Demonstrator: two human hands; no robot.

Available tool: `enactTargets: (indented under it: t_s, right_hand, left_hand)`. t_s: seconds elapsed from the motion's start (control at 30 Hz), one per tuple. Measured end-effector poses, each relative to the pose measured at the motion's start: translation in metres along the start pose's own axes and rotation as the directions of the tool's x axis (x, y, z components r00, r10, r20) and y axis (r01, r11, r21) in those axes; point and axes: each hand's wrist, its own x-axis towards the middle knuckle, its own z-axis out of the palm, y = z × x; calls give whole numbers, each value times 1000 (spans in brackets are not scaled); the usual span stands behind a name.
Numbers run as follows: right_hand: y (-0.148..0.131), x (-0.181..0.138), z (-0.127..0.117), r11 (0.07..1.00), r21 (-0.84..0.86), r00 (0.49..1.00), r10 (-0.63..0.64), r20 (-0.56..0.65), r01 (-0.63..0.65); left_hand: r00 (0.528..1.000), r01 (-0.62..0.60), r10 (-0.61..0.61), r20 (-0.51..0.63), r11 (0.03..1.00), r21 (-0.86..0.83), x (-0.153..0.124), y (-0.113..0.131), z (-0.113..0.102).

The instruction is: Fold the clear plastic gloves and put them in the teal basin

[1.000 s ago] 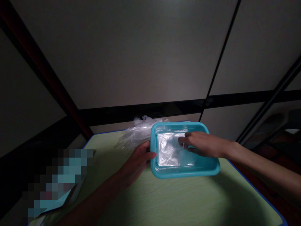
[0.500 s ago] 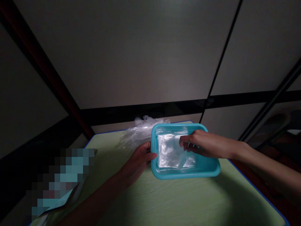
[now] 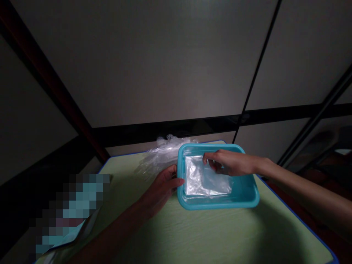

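A light-blue plastic basket (image 3: 217,203) is held tilted over the table, its inside facing me. My left hand (image 3: 165,183) grips its left wall, thumb over the rim and fingers outside. Flat, shiny pieces of clear plastic film (image 3: 194,179) lie against the bottom on the left side. My right hand (image 3: 227,161) reaches in from the right, its fingers curled and pinching at a sheet of this film near the middle. The fingertips are partly hidden. Behind the basket's left end rests a crumpled heap of clear thin plastic (image 3: 162,156).
The pale green table (image 3: 176,234) has a blue edge. At its left lies a flat item (image 3: 68,234), mostly blurred out by pixels. Grey panels (image 3: 170,73) with a black band stand right behind the table. Dark objects are at the far right.
My right hand has moved slightly left and up inside the basket. The film strip that hung below its fingers now lies wider and flatter. My left hand keeps its grip.
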Motion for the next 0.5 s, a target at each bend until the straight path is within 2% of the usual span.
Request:
enactTargets:
  t_s: [0.27,0.5]
  right_hand:
    - [2,3,6,993,-119,994,21,108,-8]
    - [8,-5,20,951,-302,998,60,-11,-61]
  left_hand:
    - [1000,-1,1,7,1000,-16,2,-1,0]
    - [1000,4,-5,-4,1000,-27,2,-1,2]
